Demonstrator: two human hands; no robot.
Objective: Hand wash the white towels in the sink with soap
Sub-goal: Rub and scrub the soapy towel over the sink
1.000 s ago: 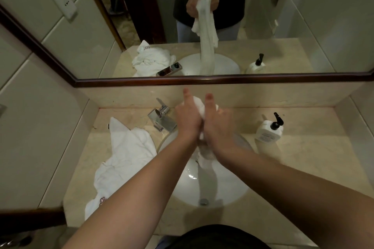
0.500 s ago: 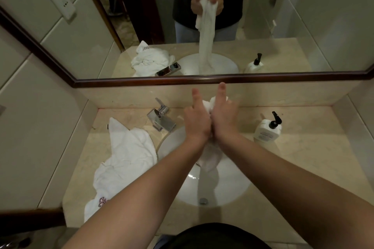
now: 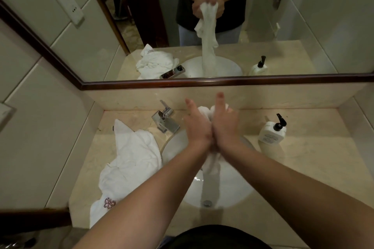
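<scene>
Here both hands, left point(image 3: 197, 127) and right point(image 3: 224, 125), grip a towel point(image 3: 211, 164), mostly hiding its top.

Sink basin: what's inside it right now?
The sink basin holds the hanging tail of the white towel that the left hand and right hand grip, plus the drain. Arms cover the basin's near-left part; water level is unclear.

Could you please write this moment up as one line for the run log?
stage: scrubbing | left hand + right hand: grip towel over sink | second towel: countertop | soap bottle: untouched
</scene>
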